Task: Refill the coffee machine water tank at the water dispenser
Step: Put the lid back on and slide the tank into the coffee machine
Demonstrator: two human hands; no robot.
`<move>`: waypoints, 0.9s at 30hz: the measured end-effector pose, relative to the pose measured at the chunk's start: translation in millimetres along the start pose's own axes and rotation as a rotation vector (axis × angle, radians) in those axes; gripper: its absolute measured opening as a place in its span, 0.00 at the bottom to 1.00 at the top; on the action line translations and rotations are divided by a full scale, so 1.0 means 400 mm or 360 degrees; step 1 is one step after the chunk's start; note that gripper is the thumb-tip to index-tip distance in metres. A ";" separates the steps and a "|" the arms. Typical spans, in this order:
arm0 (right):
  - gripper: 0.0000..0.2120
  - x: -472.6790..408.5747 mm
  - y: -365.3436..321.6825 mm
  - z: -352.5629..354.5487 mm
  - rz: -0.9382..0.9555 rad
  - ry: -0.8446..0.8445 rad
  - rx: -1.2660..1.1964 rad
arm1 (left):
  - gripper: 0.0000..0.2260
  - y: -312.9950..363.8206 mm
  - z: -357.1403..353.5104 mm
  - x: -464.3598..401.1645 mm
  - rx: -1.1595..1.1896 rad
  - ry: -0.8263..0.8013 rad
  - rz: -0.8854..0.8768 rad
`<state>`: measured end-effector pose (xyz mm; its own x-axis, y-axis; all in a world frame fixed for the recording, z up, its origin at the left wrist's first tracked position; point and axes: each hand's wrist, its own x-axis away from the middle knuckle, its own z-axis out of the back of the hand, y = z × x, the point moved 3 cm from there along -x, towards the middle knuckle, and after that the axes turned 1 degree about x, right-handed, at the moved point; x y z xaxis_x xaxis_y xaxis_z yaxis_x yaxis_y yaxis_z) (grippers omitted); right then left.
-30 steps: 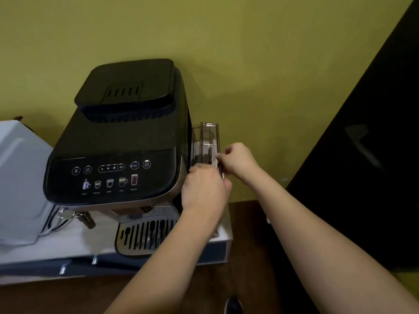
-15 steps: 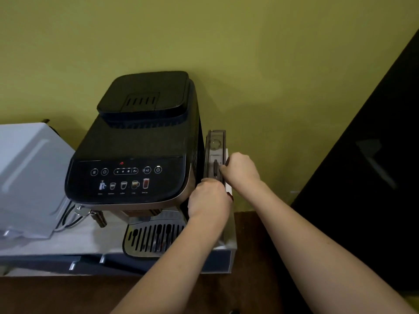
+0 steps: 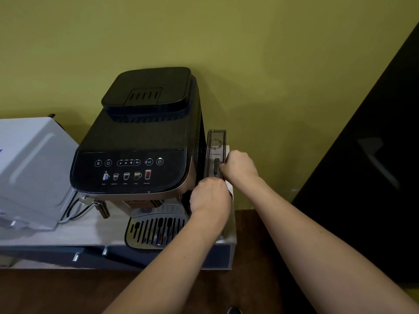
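Observation:
A black coffee machine (image 3: 145,141) stands on a white counter against the yellow wall. Its clear, narrow water tank (image 3: 215,146) sits upright along the machine's right side. My right hand (image 3: 239,167) is closed on the tank's right edge near its front. My left hand (image 3: 209,196) is closed around the tank's front lower end, beside the machine's right front corner. The tank's lower part is hidden behind my hands. No water dispenser is in view.
A white appliance (image 3: 31,171) sits left of the machine with cables at its base. The metal drip tray (image 3: 154,230) juts out at the counter's (image 3: 74,232) front edge. A dark panel (image 3: 371,177) rises on the right. Brown floor lies below.
The view has shifted, so the machine sits lower and more to the right in frame. The tank now stands straighter beside the machine; both hands have stayed on it.

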<state>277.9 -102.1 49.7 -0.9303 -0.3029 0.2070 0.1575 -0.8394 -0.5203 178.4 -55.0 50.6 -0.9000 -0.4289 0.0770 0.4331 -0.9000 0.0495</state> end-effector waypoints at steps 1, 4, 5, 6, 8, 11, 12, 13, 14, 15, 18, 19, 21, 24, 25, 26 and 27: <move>0.09 -0.002 -0.002 0.000 0.0007 -0.0003 0.0002 | 0.10 -0.001 0.001 -0.002 -0.0002 -0.0001 -0.0003; 0.05 -0.006 -0.007 -0.001 0.0010 -0.0028 0.0002 | 0.10 0.001 0.003 -0.009 -0.0018 -0.0013 -0.0015; 0.05 -0.007 -0.007 -0.002 0.0003 -0.0035 0.0001 | 0.10 0.001 0.001 -0.012 -0.0025 -0.0025 -0.0016; 0.05 -0.007 -0.006 -0.003 -0.0003 -0.0039 -0.0003 | 0.10 0.001 -0.001 -0.013 -0.0029 -0.0036 -0.0017; 0.06 -0.008 -0.003 -0.005 -0.0022 -0.0039 -0.0008 | 0.10 -0.002 -0.006 -0.015 -0.0029 -0.0040 -0.0021; 0.13 -0.013 0.001 -0.010 -0.0059 -0.0050 -0.0025 | 0.10 -0.007 -0.014 -0.016 0.0009 -0.0029 -0.0028; 0.14 -0.017 0.002 -0.012 -0.0067 -0.0065 -0.0040 | 0.10 -0.009 -0.016 -0.017 0.0034 -0.0033 -0.0029; 0.14 -0.020 0.003 -0.016 -0.0079 -0.0084 -0.0062 | 0.10 -0.012 -0.017 -0.019 0.0054 -0.0041 -0.0031; 0.13 -0.023 0.002 -0.019 -0.0091 -0.0102 -0.0091 | 0.11 -0.014 -0.018 -0.020 0.0059 -0.0049 -0.0039; 0.13 -0.026 0.002 -0.023 -0.0111 -0.0126 -0.0131 | 0.12 -0.015 -0.021 -0.021 0.0046 -0.0056 -0.0052; 0.12 -0.040 0.007 -0.035 -0.0156 -0.0208 -0.0259 | 0.20 -0.014 -0.032 -0.011 -0.0049 -0.0079 -0.0057; 0.12 -0.046 0.010 -0.038 -0.0162 -0.0230 -0.0294 | 0.25 -0.014 -0.039 -0.006 -0.0098 -0.0079 -0.0046; 0.11 -0.056 0.019 -0.052 -0.0140 -0.0257 -0.0346 | 0.31 -0.015 -0.054 0.006 -0.0188 -0.0075 -0.0044; 0.15 -0.060 0.035 -0.070 -0.0068 -0.0168 -0.0307 | 0.34 -0.014 -0.068 0.009 -0.0216 -0.0037 -0.0049; 0.16 -0.059 0.040 -0.073 -0.0054 -0.0124 -0.0281 | 0.34 -0.011 -0.067 0.009 -0.0225 -0.0021 -0.0056; 0.16 -0.054 0.043 -0.072 -0.0054 -0.0084 -0.0269 | 0.33 -0.008 -0.064 0.011 -0.0227 -0.0011 -0.0058; 0.16 -0.044 0.046 -0.067 -0.0055 -0.0047 -0.0262 | 0.33 -0.005 -0.057 0.016 -0.0219 -0.0003 -0.0055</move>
<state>288.5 -100.1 14.2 -0.9237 -0.2903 0.2498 0.0671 -0.7650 -0.6406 170.5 -57.6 28.2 -0.9142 -0.3974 0.0792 0.3910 -0.9165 -0.0849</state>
